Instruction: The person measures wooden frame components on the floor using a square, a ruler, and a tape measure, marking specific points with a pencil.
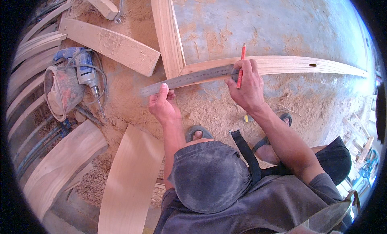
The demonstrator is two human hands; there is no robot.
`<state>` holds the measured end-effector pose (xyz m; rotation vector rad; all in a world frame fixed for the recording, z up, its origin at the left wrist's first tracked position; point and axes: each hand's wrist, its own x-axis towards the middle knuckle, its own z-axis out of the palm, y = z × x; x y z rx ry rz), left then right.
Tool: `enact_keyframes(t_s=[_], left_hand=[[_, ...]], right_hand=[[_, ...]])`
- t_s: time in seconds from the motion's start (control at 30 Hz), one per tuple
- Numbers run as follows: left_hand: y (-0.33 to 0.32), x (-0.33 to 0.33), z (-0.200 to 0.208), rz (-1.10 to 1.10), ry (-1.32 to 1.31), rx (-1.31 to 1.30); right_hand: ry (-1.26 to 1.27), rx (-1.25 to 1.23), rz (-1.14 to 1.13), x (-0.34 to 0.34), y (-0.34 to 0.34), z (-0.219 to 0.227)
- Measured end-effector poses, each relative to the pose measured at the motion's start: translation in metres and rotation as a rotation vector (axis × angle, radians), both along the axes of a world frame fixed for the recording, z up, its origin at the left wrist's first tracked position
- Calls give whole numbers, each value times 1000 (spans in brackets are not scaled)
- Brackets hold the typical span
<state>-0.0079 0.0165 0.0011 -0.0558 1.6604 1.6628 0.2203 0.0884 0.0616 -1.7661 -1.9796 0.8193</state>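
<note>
A long steel ruler (193, 77) with a dark sliding head (234, 72) lies slantwise over the corner where two wooden rails meet. My left hand (166, 107) pinches the ruler near its left end, thumb on top and fingers curled beneath. At the head end, my right hand (248, 87) is closed around a red pencil (242, 66), which stands up between the fingers, and its fingertips also touch the dark head. The crosswise rail (282, 65) has a small dark slot toward its right end. Against its left end stands the upright rail (167, 30).
Left are a blue drill (84, 68) with a coiled cable, a dusty bucket (64, 95) and curved boards (64, 165). A thick plank (111, 44) lies upper left, and a pale wide board (131, 181) near my left arm. Sawdust covers the floor around my sandals. A yellow-and-black object (248, 118) lies between them.
</note>
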Motion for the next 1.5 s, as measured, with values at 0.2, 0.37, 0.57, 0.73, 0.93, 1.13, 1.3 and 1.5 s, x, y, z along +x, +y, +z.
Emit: enact_keyframes(t_s=[0.2,0.37,0.57,0.73,0.93,1.13,1.3,1.5], left_hand=[[2,2,4,-17,28,1],[1,1,1,15,6,-22],[1,2,4,1,35,-49],[2,2,4,-9,43,-29],[4,2,6,10,25,-34],[2,1,3,17,37,-62],[1,1,2,8,35,-47],[0,2,1,12,67,-61]], right_hand=[[11,5,-12,1,1,-2],[20,-2,-21,1,1,-1],[13,1,-12,0,2,-1],[9,-7,-16,0,0,-1],[7,-12,-18,1,-1,-2],[9,-20,-24,0,-1,-1],[22,-5,-6,1,0,0],[14,-13,11,1,1,2]])
